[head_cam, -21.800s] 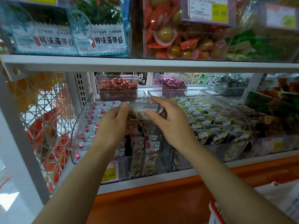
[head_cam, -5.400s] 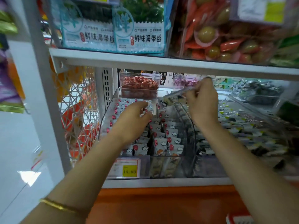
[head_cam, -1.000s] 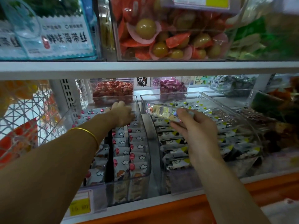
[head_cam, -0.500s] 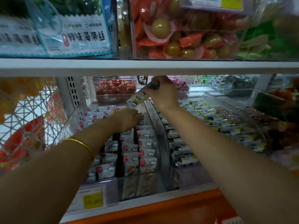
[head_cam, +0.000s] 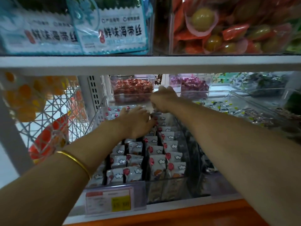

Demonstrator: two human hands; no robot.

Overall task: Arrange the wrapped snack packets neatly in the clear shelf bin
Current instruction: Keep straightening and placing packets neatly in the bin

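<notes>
Two hands, both inside the bin.

Left fingers [head_cam: 135,111]: near straight, laid flat on the packet tops toward the bin's eleven o'clock, holding nothing that I can see. The left hand [head_cam: 136,123] is behind them, with a gold bangle [head_cam: 74,159] on the forearm.

Right fingers: turned away from me and blurred, so I cannot tell whether they pinch anything. The right hand [head_cam: 164,99] is at the bin's twelve o'clock end, by the rear rim.

Snack packets [head_cam: 157,162]: white pillow wrappers with a red dot and cloud print. They are shingled in files running six to twelve o'clock inside the clear shelf bin [head_cam: 189,149]. I judge them light and soft-filled, with slick, crinkly film, so a careless push could tip a whole file. Best hold is a pinch on the crimped top seam, or thumb and finger on the two faces, without squeezing the middle.

Surroundings:
- Price tag [head_cam: 114,201] at six o'clock.
- Tub of red sweets [head_cam: 132,88] at twelve.
- Neighbouring bin of dark packets [head_cam: 236,110] at three.
- Wire basket [head_cam: 48,115] at nine.
</notes>
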